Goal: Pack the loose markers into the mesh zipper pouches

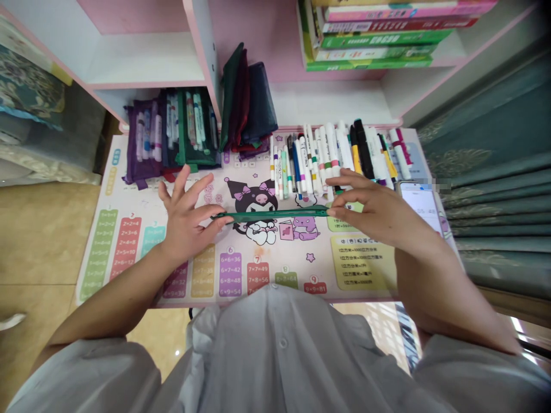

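A green zippered mesh pouch (275, 215) is stretched level above the desk, seen almost edge-on. My left hand (185, 215) pinches its left end between thumb and index finger, with the other fingers spread. At the opposite end, my right hand (365, 206) pinches the corner by the zipper. Just beyond the pouch lies a row of markers (305, 166), mostly white with some black and yellow ones. Left of them, a stack of green, red and navy mesh pouches (253, 103) leans against the shelf.
Filled pouches of markers, one purple (144, 140) and one green (196, 126), stand at the back left. A phone (419, 206) lies at the desk's right edge. Books (383, 40) are stacked on the shelf above. The printed desk mat (288, 275) reaches the front edge.
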`<control>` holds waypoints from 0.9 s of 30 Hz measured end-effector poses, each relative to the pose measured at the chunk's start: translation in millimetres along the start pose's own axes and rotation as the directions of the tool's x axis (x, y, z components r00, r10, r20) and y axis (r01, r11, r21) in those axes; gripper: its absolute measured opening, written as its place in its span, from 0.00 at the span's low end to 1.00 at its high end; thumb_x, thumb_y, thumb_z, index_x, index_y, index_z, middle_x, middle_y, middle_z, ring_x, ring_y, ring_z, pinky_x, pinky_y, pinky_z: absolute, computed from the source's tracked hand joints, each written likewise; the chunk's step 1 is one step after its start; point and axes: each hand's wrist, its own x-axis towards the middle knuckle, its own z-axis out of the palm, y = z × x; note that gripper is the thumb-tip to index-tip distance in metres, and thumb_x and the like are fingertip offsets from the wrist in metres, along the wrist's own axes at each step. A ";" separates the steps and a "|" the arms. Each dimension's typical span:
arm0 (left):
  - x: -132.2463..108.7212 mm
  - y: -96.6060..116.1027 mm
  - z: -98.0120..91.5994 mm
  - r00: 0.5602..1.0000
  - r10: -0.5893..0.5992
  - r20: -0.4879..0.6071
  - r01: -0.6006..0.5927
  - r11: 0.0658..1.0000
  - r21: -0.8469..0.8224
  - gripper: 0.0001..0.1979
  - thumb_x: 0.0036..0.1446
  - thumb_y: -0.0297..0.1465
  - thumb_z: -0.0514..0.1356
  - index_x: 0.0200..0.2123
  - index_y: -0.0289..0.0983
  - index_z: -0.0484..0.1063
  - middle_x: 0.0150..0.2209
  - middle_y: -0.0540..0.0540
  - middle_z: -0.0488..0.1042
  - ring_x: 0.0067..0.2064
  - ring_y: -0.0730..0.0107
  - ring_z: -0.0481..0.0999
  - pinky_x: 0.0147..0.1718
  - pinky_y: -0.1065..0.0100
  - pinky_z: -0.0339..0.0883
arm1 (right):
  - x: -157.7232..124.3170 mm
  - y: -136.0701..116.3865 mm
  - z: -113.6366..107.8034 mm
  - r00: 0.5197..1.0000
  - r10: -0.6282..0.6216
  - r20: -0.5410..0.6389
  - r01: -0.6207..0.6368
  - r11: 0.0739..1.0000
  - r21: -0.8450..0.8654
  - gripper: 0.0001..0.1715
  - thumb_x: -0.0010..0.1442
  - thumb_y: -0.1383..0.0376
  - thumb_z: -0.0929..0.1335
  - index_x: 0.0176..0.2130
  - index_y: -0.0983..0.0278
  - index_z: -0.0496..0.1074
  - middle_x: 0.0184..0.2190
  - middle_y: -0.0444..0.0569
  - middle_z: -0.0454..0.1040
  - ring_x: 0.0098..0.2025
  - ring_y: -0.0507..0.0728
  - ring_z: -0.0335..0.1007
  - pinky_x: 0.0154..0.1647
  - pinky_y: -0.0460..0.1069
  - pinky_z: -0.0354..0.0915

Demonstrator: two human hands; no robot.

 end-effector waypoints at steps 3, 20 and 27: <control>-0.2 -1.3 0.8 1.000 -0.005 0.007 0.005 1.000 0.003 0.16 0.57 0.51 0.61 0.28 0.48 0.77 0.62 0.55 0.69 0.71 0.46 0.52 0.67 0.32 0.32 | -0.9 2.2 -0.4 1.000 0.003 -0.010 -0.003 1.000 0.003 0.13 0.59 0.53 0.68 0.27 0.54 0.76 0.60 0.42 0.72 0.70 0.68 0.54 0.64 0.69 0.62; 0.8 0.7 0.2 0.999 -0.034 0.004 0.034 0.999 -0.037 0.13 0.55 0.50 0.63 0.27 0.50 0.78 0.62 0.54 0.69 0.71 0.46 0.52 0.68 0.34 0.29 | -4.5 9.8 -5.4 0.996 0.022 -0.081 -0.024 0.999 -0.025 0.12 0.57 0.54 0.68 0.26 0.55 0.76 0.58 0.44 0.73 0.69 0.67 0.57 0.66 0.68 0.59; -0.3 -0.6 1.7 1.000 -0.022 0.009 0.023 0.999 -0.028 0.15 0.56 0.51 0.61 0.28 0.49 0.77 0.62 0.56 0.69 0.72 0.46 0.49 0.68 0.35 0.29 | -6.9 10.7 -6.8 0.997 0.019 -0.080 -0.022 0.999 -0.041 0.13 0.58 0.54 0.67 0.25 0.55 0.75 0.59 0.44 0.73 0.69 0.68 0.56 0.67 0.69 0.57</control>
